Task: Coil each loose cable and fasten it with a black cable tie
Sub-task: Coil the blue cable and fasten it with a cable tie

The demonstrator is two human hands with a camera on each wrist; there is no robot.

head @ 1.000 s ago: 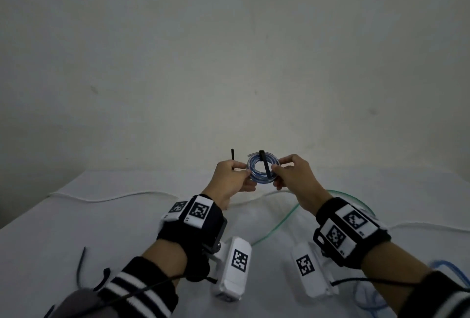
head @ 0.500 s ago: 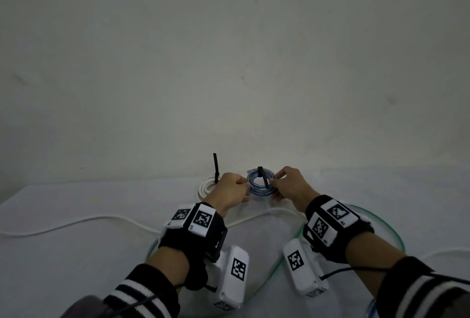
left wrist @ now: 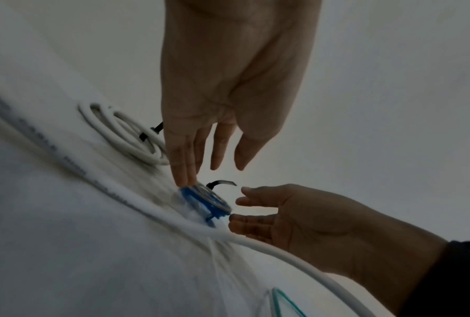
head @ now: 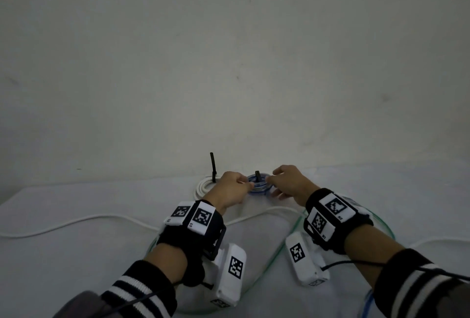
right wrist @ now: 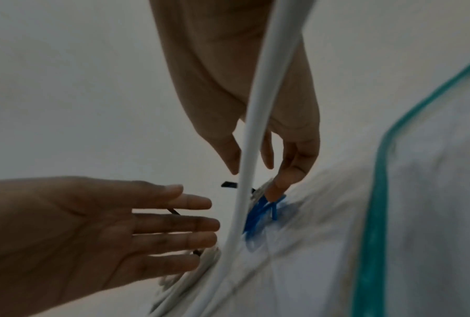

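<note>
The small blue cable coil (head: 259, 186) lies on the white table close to the wall, and its black cable tie (head: 257, 176) stands up from it. My left hand (head: 244, 184) is at the coil's left with straight fingers (left wrist: 185, 178) touching its rim (left wrist: 204, 201). On the coil's right is my right hand (head: 273, 183), fingers relaxed, with one fingertip (right wrist: 282, 184) on the blue loops (right wrist: 258, 214). Neither hand grips anything. A white coil (head: 204, 186) with its own black tie (head: 213, 167) lies just left of the blue one.
A loose white cable (head: 76, 221) runs across the table under both wrists. A loose green cable (head: 287, 239) loops around my forearms, and a bit of blue cable (head: 366, 302) shows at the bottom right. The wall (head: 229, 63) rises right behind the coils.
Both hands carried the blue coil forward and down, from held in the air to lying on the table beside the white coil. The pinching fingers have straightened and let it go.
</note>
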